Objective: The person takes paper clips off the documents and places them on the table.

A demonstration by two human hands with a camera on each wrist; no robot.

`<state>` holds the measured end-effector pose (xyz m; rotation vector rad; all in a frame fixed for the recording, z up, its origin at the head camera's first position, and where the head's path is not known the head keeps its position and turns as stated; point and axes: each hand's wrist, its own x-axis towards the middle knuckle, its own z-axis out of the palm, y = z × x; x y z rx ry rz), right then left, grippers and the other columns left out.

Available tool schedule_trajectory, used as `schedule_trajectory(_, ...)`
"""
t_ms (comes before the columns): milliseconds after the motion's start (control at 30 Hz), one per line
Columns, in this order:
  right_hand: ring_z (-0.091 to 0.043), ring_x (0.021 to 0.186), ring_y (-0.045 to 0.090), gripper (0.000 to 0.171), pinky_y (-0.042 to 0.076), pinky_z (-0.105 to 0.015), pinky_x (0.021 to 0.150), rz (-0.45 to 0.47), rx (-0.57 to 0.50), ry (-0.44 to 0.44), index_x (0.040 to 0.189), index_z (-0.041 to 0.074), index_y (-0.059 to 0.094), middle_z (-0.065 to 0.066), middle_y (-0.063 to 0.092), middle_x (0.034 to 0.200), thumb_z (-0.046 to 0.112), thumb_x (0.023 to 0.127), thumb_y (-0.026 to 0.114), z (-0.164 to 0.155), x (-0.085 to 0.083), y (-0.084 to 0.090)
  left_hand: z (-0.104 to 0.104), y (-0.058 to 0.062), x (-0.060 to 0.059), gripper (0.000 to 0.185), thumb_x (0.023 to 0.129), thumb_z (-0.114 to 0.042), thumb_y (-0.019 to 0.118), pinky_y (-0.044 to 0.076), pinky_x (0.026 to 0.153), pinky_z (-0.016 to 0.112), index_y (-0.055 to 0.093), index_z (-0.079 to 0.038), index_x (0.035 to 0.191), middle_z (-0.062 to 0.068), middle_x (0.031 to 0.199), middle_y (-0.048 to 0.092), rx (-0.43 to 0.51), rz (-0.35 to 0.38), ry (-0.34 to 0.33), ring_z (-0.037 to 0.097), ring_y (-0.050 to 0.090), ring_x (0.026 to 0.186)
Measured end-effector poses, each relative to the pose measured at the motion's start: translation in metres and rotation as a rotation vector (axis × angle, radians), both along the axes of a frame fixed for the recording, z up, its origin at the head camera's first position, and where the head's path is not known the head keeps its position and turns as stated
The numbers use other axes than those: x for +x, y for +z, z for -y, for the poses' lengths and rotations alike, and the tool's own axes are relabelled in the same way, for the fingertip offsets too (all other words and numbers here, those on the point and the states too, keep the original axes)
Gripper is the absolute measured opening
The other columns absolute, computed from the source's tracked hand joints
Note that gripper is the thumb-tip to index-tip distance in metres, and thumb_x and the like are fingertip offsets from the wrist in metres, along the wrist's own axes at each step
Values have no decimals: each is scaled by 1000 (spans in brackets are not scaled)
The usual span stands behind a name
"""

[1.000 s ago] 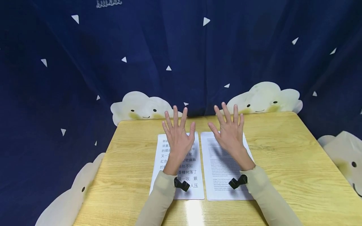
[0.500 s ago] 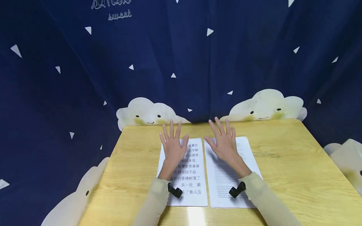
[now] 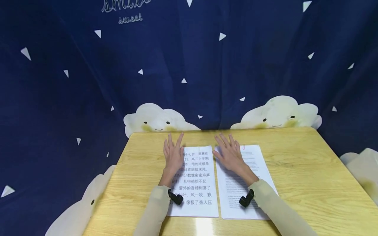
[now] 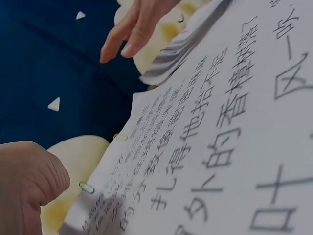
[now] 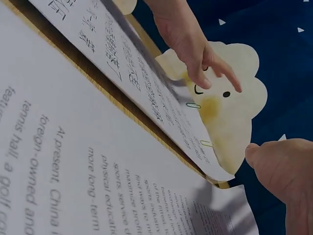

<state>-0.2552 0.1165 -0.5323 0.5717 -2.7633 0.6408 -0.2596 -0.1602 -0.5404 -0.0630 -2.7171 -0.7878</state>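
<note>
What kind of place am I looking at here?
Probably a curtained-off desk space: a wooden table, two stacks of printed pages, and navy fabric with cloud faces hung behind it.

Navy curtain [image 3: 165, 52] behind a wooden table [image 3: 301, 173].
White triangles [image 3: 222, 36] dot the curtain; lettering [image 3: 130, 18] sits at upper left, smiling clouds [image 3: 282, 113] show above the table's far edge, glare [image 3: 204, 226] lies at bottom centre.

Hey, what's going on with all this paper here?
Someone's bare hands are poised over two sets of pages lying side by side on a table. The left hand is over the Chinese pages, the right hand over the English pages. Paper clips show at the far edge of both sets. Neither hand holds anything.
</note>
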Motion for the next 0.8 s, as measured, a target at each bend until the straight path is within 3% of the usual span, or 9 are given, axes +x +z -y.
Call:
schedule_trajectory(133, -50, 156, 8, 67, 12, -70, 118, -6, 14, 22, 163, 13, 33, -16, 26, 170, 42, 107, 55, 2, -5, -2, 8, -1, -2, 66, 107, -15, 57, 24, 118, 62, 29, -32, 165, 28, 168, 14, 57, 56, 43, 50, 22, 150)
schedule_trajectory(267, -48, 156, 10, 64, 13, -69, 118, 4, 7, 37, 161, 13, 38, -16, 26, 170, 42, 107, 57, 6, -4, 0, 14, 0, -1, 70, 104, -12, 64, 33, 110, 56, 31, -20, 165, 32, 152, 35, 113, 89, 59, 45, 39, 133)
schedule_trajectory(433, -48, 155, 14, 61, 16, -69, 116, -9, -5, 38, 159, 13, 41, -16, 28, 169, 38, 106, 59, 7, -4, -1, 20, -2, -7, 76, 98, -12, 72, 36, 108, 56, 32, -8, 162, 28, 137, 51, 182, 107, 40, 43, 47, 125)
schedule_trajectory(600, -49, 152, 20, 65, 19, -68, 114, -18, -39, 27, 161, 14, 36, -20, 29, 167, 36, 105, 61, 8, -2, -4, 28, -6, -14, 80, 95, -10, 75, 34, 118, 56, 32, -7, 162, 25, 149, 53, 236, 122, 32, 45, 46, 140)
schedule_trajectory(700, -50, 148, 26, 67, 22, -67, 113, -42, -84, 18, 162, 14, 35, -25, 31, 164, 33, 104, 64, 9, -1, -4, 34, -9, -16, 63, 97, -8, 74, 40, 115, 53, 47, 0, 153, 25, 143, 59, 269, 126, -11, 43, 52, 136)
schedule_trajectory(800, -51, 142, 34, 65, 28, -65, 110, -94, -112, 16, 160, 13, 37, -28, 36, 159, 30, 103, 65, 9, -1, -3, 40, -10, -15, 30, 97, -5, 73, 51, 100, 51, 69, 7, 124, 23, 118, 68, 297, 109, -70, 39, 64, 114)
